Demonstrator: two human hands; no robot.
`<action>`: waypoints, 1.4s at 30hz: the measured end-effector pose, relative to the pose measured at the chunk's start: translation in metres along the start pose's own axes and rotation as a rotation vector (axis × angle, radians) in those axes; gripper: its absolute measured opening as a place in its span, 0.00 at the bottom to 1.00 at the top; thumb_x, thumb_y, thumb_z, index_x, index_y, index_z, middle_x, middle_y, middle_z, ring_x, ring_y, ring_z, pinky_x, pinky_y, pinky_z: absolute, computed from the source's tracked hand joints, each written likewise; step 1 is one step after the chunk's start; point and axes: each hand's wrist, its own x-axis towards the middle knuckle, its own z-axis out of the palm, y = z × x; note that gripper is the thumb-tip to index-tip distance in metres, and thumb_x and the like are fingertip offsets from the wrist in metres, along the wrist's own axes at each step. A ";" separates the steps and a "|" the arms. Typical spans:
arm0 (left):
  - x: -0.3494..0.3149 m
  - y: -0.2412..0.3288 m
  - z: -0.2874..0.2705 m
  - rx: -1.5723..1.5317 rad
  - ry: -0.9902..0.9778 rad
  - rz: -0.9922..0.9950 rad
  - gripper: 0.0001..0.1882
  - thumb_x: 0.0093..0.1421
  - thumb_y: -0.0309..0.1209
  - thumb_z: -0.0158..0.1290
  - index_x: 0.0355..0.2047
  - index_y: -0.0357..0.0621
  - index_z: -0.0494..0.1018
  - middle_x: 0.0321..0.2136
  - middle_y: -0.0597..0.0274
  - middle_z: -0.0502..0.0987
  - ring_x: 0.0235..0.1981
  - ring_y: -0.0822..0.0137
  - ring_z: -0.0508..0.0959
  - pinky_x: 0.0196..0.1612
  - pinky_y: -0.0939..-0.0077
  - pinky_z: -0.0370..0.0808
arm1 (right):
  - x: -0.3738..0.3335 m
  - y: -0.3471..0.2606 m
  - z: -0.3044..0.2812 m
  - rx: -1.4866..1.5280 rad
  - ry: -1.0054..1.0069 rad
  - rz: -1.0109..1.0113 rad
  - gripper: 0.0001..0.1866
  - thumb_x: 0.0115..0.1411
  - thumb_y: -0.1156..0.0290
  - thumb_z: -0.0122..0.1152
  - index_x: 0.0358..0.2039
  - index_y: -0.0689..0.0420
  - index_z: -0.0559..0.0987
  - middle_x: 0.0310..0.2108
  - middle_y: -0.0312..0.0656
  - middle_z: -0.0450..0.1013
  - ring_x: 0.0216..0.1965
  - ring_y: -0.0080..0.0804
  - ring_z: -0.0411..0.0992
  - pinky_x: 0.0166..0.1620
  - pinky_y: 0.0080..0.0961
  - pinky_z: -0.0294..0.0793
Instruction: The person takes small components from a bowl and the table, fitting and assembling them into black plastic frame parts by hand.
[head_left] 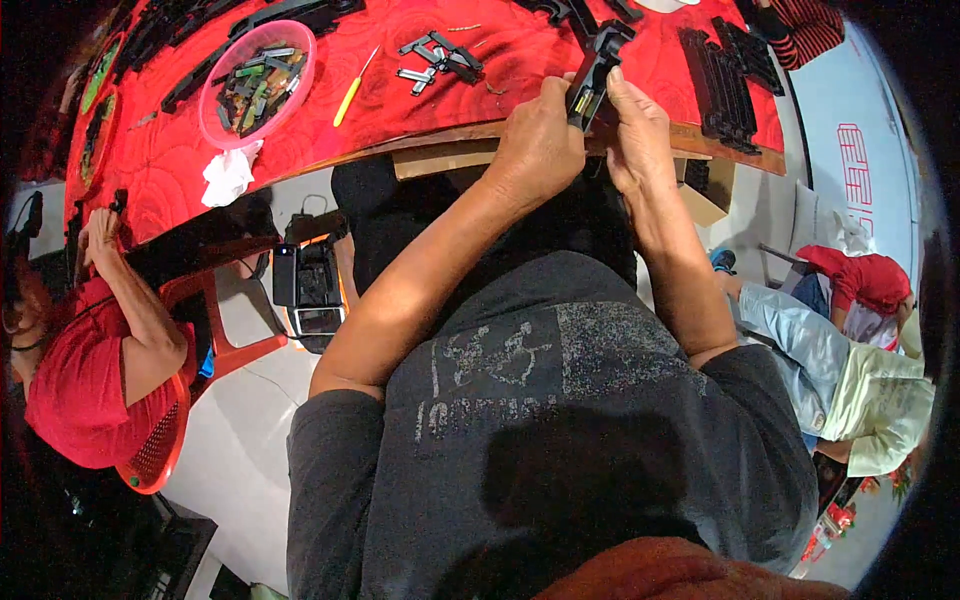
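Centrally, a long black channel-shaped part (pixel 597 78) is held above the table's near edge, clasped at its lower left by the closed left hand (pixel 543 135) and at its right by the closed right hand (pixel 645 130). Beneath, a red patterned tablecloth (pixel 530 60) is seen. Left of the grip, small silver-and-black pieces (pixel 437 62), a yellow-handled screwdriver (pixel 349 102) and a round pink plastic tub (pixel 208 118) of small pieces are laid out; right, ribbed black strips (pixel 720 90) are stacked. Far left, a red-shirted person (pixel 95 370) is seated.
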 end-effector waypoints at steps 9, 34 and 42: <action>-0.005 0.000 0.001 -0.035 0.014 -0.064 0.15 0.51 0.23 0.48 0.40 0.32 0.67 0.29 0.36 0.76 0.35 0.39 0.77 0.41 0.51 0.72 | 0.000 0.006 -0.003 -0.021 -0.007 0.041 0.14 0.64 0.61 0.56 0.28 0.57 0.79 0.21 0.34 0.75 0.17 0.20 0.68 0.20 0.18 0.67; -0.004 -0.007 -0.003 0.112 0.084 -0.194 0.14 0.48 0.32 0.51 0.32 0.32 0.72 0.23 0.35 0.76 0.29 0.38 0.78 0.38 0.48 0.73 | -0.013 0.015 0.011 -0.003 -0.031 0.035 0.11 0.63 0.64 0.58 0.32 0.59 0.80 0.26 0.32 0.76 0.23 0.18 0.70 0.28 0.16 0.68; -0.005 -0.009 -0.001 0.083 0.079 -0.237 0.15 0.48 0.32 0.51 0.32 0.33 0.72 0.24 0.35 0.76 0.30 0.38 0.78 0.39 0.48 0.73 | -0.016 0.015 0.013 -0.031 -0.011 0.033 0.11 0.63 0.65 0.58 0.34 0.60 0.80 0.27 0.33 0.76 0.25 0.18 0.70 0.29 0.17 0.69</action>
